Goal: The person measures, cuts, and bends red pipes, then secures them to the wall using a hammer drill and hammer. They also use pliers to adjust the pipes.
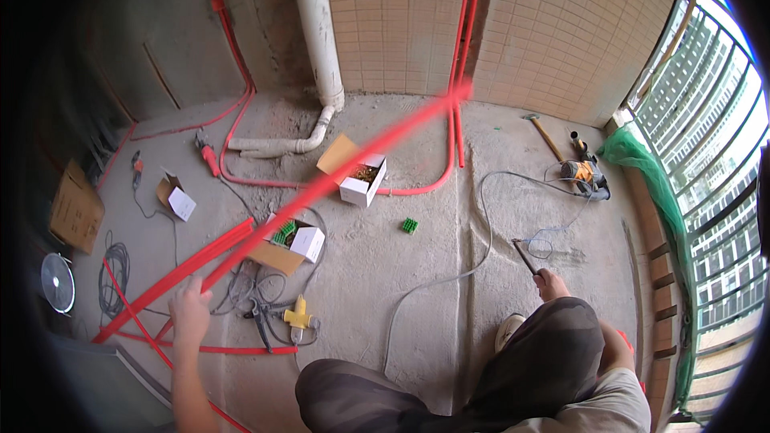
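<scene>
My left hand (190,309) is closed around the near end of a long red pipe (337,176). The pipe runs up and away to the right toward the tiled wall and looks blurred. Several other red pipes (172,273) lie on the concrete floor beside that hand. My right hand (552,285), past my bent knee, grips a thin dark tool (525,256). The tool's tip points at a small loop of thin blue wire (543,242) on the floor. A grey cable (481,224) curves across the floor close by.
Two open white boxes (362,180) (297,240) of small parts, a green clip (410,225) and a yellow connector (297,317) lie on the floor. A hammer (544,135) and drill (589,175) rest near the railing (706,192). A white drain pipe (317,32) stands at the wall.
</scene>
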Demonstrator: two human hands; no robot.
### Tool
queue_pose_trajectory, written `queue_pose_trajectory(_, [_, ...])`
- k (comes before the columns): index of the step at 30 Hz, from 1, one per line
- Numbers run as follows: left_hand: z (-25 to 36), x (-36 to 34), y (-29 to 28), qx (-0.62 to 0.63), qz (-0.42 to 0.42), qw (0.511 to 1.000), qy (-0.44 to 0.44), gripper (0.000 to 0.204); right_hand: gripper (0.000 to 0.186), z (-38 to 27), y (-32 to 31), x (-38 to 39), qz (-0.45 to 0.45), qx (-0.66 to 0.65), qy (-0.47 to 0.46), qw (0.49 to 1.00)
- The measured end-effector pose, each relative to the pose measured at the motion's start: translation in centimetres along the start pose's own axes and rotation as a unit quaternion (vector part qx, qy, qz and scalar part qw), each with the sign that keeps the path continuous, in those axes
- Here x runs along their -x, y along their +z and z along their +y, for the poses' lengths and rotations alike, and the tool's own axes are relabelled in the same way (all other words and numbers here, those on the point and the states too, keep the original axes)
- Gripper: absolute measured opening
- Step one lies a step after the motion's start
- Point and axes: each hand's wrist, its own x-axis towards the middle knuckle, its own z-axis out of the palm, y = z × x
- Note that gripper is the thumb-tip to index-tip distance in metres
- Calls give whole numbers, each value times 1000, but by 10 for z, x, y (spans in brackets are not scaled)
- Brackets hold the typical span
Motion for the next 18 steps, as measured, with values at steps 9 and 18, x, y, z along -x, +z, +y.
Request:
queue_pose_trajectory(9, [267, -216, -267, 323, 218, 917, 80, 22, 31, 23, -36, -93, -42, -69, 34, 996])
queue_pose_trajectory(18, [540, -381, -389, 539, 187, 799, 190, 27, 30, 117, -47, -151, 39, -199, 139, 969])
